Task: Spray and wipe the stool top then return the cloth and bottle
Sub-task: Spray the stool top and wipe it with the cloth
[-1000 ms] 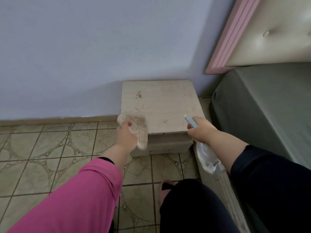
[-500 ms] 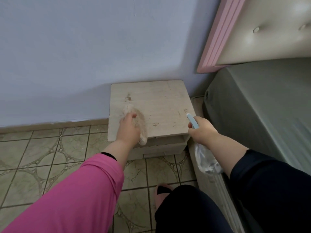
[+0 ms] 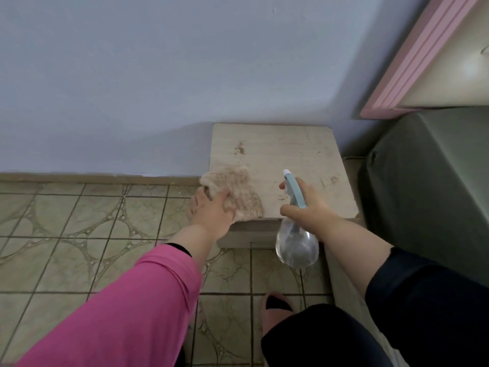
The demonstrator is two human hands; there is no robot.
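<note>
Pale, scuffed wood made up the stool top [image 3: 291, 154], right of centre in the head view, against the blue wall [image 3: 158, 75] with the bed [image 3: 428, 176] at its right. The left hand [image 3: 211, 213] pressed the knitted beige cloth [image 3: 235, 189] flat on the top's near-left corner, fingers laid over it, not pinching. The right hand [image 3: 312, 207] held a closed grip round the neck of the clear spray bottle [image 3: 296, 242], nozzle aimed over the top, body hanging below the near edge. Brown marks remained toward the far side. Wiping looked under way; the next move probably called for sweeping the cloth toward those marks.
</note>
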